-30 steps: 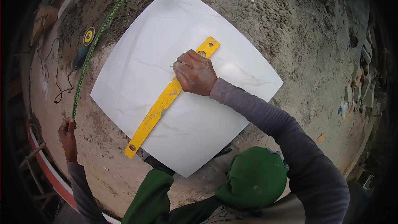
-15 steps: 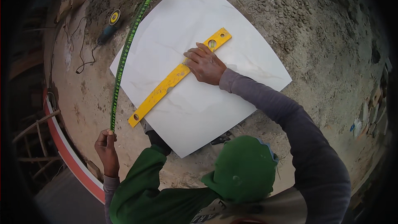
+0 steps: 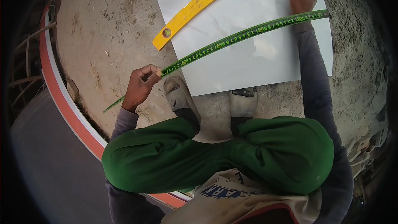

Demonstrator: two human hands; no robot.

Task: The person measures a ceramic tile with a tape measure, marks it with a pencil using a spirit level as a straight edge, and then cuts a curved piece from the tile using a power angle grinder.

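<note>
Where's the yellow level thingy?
In the head view, the yellow level lies across the white tile at the top, beyond the green tape measure, its near end past the tile's left edge.

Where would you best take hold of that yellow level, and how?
Probably by the lower-left end of the yellow level, coming from the left and pinching across its width. The bar is long and narrow, and that end juts past the edge of the white tile; the other end is out of view. The left grip is nearer, but it's pinching the green tape.
</note>
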